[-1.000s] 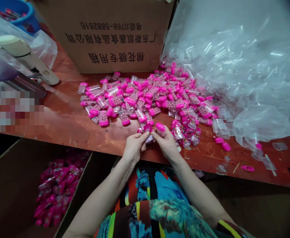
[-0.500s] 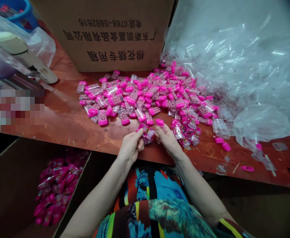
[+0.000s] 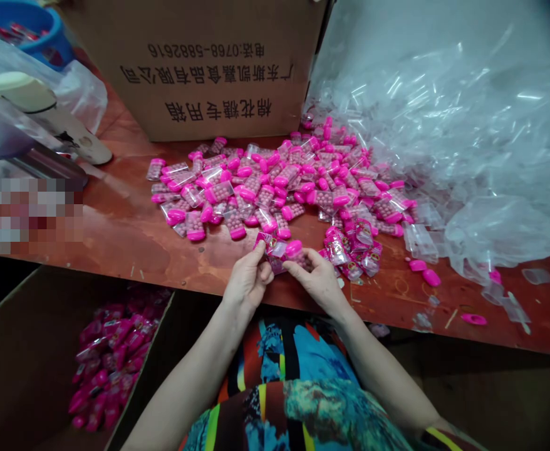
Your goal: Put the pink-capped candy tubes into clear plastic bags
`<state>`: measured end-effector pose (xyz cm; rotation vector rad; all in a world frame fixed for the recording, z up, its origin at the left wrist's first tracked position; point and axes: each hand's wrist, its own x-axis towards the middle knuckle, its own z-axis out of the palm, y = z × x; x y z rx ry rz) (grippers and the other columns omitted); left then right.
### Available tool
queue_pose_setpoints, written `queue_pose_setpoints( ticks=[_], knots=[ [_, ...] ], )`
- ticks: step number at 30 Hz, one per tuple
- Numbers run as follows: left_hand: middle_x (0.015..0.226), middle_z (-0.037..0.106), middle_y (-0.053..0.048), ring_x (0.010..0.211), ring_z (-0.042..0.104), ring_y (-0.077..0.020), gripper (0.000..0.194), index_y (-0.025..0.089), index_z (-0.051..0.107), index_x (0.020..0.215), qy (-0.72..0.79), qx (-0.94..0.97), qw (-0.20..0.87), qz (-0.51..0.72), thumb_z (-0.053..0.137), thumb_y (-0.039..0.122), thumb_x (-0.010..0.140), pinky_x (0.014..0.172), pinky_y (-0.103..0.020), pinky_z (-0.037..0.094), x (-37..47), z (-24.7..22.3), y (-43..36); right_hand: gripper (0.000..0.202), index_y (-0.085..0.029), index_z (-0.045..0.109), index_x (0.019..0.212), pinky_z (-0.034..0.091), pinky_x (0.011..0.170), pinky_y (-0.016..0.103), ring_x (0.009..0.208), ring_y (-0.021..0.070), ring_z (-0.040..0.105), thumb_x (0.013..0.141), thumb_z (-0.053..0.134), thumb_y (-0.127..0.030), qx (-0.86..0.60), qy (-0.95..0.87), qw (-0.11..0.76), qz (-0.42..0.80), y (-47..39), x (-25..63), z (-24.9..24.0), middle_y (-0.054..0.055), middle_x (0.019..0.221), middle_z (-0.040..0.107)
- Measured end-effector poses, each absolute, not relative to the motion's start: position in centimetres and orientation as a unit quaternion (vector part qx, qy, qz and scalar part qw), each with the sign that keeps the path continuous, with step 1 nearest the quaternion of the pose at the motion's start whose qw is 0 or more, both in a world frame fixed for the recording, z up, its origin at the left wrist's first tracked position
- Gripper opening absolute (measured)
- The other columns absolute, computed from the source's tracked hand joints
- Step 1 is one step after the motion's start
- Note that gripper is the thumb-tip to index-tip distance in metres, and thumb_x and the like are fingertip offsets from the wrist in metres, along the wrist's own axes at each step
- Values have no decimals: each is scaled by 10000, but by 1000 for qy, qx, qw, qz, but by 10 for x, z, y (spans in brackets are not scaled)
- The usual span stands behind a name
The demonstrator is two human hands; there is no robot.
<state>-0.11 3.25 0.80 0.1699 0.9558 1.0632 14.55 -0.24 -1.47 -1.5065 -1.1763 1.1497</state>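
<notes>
Near the table's front edge, my left hand (image 3: 247, 275) pinches a printed pink wrapper (image 3: 271, 245). My right hand (image 3: 321, 275) is closed on a small clear bottle of pink candies, its pink cap (image 3: 294, 248) pointing left against the wrapper. Whether the cap is inside the wrapper I cannot tell. Beyond my hands lies a wide heap of the same capped bottles (image 3: 265, 188). Just right of my right hand is a small pile of printed pink wrappers (image 3: 354, 247).
A big cardboard box (image 3: 200, 75) stands behind the heap. Clear plastic containers (image 3: 420, 138) fill the right back. At the left are a cream flask (image 3: 75, 134) and a blue basket (image 3: 52, 37). An open carton (image 3: 7, 351) below holds pink packets (image 3: 110, 357).
My right hand has turned the bottle from upright to lying leftward and brought its cap against the wrapper. My left hand keeps its hold with little movement.
</notes>
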Motion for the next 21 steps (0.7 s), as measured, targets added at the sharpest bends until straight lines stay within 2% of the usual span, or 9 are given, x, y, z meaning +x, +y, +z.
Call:
queue_pose_setpoints(
  ticks=[6,9,14,21],
  knots=[
    [416,419,89,333,313,-23,402,172,484,638,425,91,742,510,834,336,748,385,-175,275,-2,3,31,326,-205,689,898,473,651,286,691,167,578,774,756,-499,-612,-480,414,473,-6,141,-7,-5,765,674],
    [380,389,92,336,324,-31,415,172,494,632,425,98,744,507,831,383,751,408,-177,301,-2,0,31,354,-207,696,999,495,714,298,758,180,627,818,720,-510,-594,-484,413,492,-9,139,-6,13,858,715],
    [430,452,83,325,324,-22,450,170,506,649,419,115,751,497,851,453,706,381,-182,241,-1,-1,30,390,-215,684,1110,510,795,339,849,219,675,878,652,-527,-618,-512,394,448,-10,141,-7,47,952,740],
    [377,414,79,334,323,-34,387,153,558,678,420,164,772,448,832,422,728,399,-182,240,-5,-1,27,561,-300,579,1341,528,809,426,853,276,683,834,713,-497,-663,-541,380,351,-16,142,-12,72,1050,726]
  ],
)
